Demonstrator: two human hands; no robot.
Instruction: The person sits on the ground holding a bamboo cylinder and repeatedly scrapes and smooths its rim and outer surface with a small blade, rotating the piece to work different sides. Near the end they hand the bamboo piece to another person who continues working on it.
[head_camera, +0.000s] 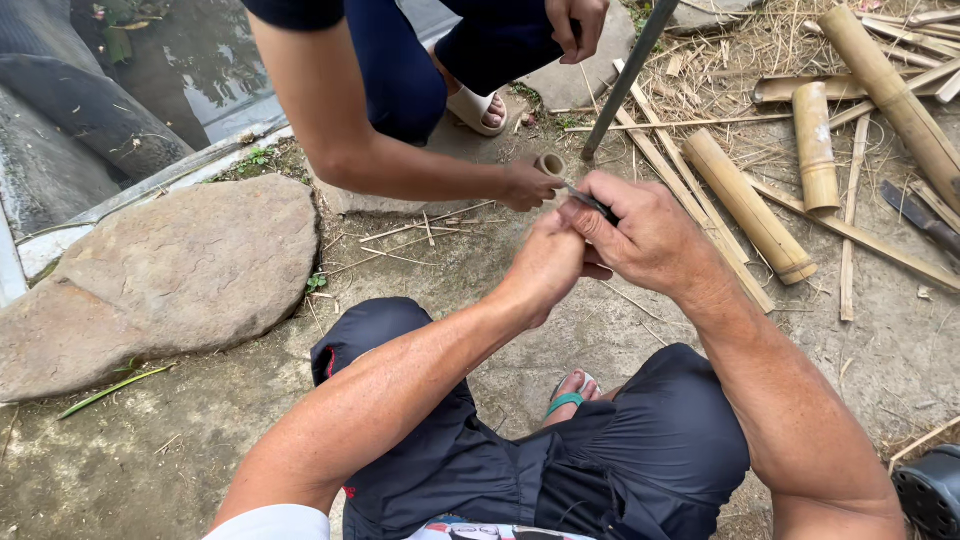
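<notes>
My right hand (640, 232) grips the dark handle of a small knife (588, 199), its blade pointing at a short bamboo tube (550, 164). My left hand (548, 262) is closed against the right one; what it holds is hidden. A second person squatting opposite holds the bamboo tube upright in one hand (524, 187). Their other hand (575, 24) rests by their knee.
A large flat rock (160, 270) lies at the left, with a pool of water (190, 60) behind it. Bamboo sections (748, 205), split strips and a machete (920, 218) lie on the ground at the right. A grey pole (625, 78) leans across. A black perforated object (928, 490) sits bottom right.
</notes>
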